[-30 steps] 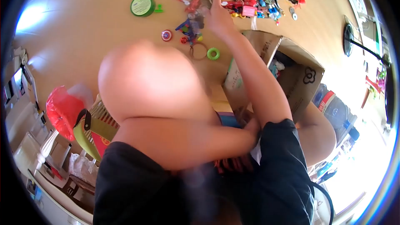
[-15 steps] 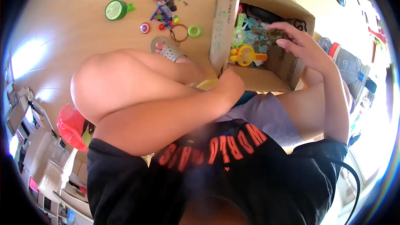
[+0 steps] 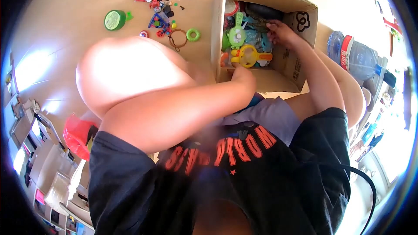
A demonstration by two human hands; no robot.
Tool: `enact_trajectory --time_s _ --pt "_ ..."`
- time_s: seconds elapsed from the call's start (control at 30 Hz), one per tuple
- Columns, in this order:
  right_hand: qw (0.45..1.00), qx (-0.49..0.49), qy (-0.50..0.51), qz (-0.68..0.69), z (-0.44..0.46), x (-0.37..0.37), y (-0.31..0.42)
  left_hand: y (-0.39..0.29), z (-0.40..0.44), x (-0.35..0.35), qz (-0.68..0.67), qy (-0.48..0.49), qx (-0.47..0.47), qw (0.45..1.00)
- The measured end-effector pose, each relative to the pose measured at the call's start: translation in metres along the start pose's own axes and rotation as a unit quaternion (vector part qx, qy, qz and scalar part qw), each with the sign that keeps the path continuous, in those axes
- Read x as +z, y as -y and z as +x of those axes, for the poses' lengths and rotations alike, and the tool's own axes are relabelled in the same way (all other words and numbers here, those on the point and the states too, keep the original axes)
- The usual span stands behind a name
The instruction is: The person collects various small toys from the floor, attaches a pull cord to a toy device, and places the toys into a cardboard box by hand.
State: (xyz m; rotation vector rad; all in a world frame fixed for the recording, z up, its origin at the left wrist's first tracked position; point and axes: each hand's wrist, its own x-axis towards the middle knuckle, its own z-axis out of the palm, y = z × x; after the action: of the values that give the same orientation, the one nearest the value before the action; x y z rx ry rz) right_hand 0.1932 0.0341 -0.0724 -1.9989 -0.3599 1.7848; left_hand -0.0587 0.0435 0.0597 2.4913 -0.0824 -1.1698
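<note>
Inside the cardboard box (image 3: pixel 272 81), the person's right hand (image 3: pixel 282 33) is among jumbled toys (image 3: pixel 237 35), fingers bent beside an olive-brown thing (image 3: pixel 257 26); I can't tell whether they grip it. Near a yellow toy (image 3: pixel 248 57), the left hand (image 3: pixel 244 79) has its hold hidden.

Bright — glare right | floor (image 3: pixel 69 39) sheen left | knee (image 3: pixel 126 69) overexposed | edges bowed

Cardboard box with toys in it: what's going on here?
A person's right hand is inside the open cardboard box, at a dark greenish item; its grip is unclear. The left hand is at the box's near left corner, beside a yellow toy. A light-green toy also lies inside; a green ring lies on the floor outside.
</note>
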Motion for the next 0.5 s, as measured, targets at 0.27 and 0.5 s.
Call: enact_trajectory --time_s 0.27,0.5 --pt "0.984 -0.063 -0.065 0.154 0.049 0.003 -0.041 0.005 -0.003 -0.008 -0.033 0.025 -0.01 0.999" --pt "0.912 -0.142 -0.362 -0.126 0.061 0.023 -0.078 0.007 -0.004 -0.014 -0.011 0.082 -0.005 0.997"
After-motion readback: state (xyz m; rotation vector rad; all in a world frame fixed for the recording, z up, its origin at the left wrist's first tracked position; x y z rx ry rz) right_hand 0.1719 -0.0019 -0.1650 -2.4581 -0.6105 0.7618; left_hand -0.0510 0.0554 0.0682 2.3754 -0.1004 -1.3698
